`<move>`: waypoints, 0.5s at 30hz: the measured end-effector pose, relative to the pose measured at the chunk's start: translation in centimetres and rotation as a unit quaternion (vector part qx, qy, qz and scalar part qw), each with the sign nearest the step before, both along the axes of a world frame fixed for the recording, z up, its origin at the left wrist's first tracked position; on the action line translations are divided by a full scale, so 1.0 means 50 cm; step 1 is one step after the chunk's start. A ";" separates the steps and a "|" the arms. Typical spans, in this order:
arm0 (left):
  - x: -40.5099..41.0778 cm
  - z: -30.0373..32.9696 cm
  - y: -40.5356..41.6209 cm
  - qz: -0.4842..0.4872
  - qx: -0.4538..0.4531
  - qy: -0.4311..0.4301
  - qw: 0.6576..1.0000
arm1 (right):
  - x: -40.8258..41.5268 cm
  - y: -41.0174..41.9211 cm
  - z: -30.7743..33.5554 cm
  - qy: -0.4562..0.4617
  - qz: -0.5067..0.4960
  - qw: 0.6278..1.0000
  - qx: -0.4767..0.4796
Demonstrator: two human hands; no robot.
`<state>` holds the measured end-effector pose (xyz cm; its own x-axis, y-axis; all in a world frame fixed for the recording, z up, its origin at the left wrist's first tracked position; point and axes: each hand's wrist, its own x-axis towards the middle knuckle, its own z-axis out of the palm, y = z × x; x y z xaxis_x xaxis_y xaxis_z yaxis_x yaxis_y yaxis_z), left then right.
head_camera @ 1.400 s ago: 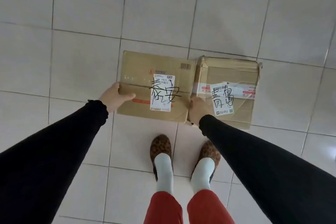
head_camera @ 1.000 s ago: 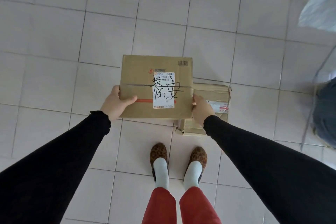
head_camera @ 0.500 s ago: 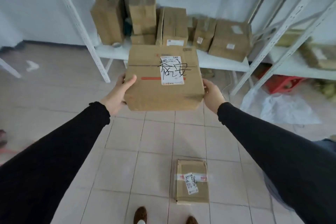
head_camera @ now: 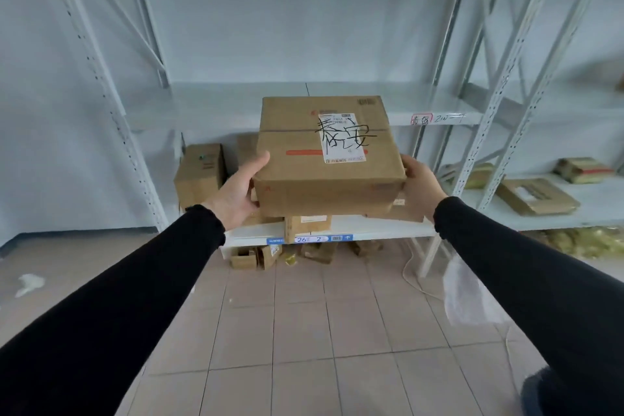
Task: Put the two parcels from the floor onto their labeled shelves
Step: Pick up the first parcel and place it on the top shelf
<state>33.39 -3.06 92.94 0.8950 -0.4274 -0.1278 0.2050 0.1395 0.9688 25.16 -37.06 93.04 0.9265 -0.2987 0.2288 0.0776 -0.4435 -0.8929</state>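
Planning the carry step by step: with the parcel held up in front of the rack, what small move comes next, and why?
Probably raise the parcel slightly and ease it toward the middle shelf. Left hand and right hand hold its sides, and that shelf looks bare. Whether its red tag matches is unreadable.

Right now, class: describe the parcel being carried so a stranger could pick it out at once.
Face the pale metal shelving. In front of its middle shelf, both hands, left and right, hold a cardboard parcel. Unlike the shelved boxes, its white label bears large black handwriting.
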 end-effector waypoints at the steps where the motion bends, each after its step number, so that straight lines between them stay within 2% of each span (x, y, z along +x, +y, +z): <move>1: 0.014 0.010 -0.009 -0.011 -0.005 -0.001 1.000 | 0.011 -0.006 0.014 -0.005 -0.005 1.000 -0.018; 7: 0.125 0.058 -0.076 -0.057 -0.011 0.025 0.998 | 0.095 -0.050 0.067 -0.032 -0.016 0.998 -0.043; 10: 0.193 0.071 -0.107 -0.062 -0.003 0.010 0.998 | 0.152 -0.089 0.077 -0.038 -0.007 0.999 -0.017; 15: 0.288 0.127 -0.159 -0.069 -0.011 -0.028 0.997 | 0.251 -0.131 0.137 -0.066 -0.035 0.997 -0.026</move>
<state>47.78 -10.99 99.29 0.8328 -0.5493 -0.0686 0.1698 0.1355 0.9761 37.73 -43.61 99.90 0.8645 -0.3462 0.3644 0.1604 -0.4970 -0.8528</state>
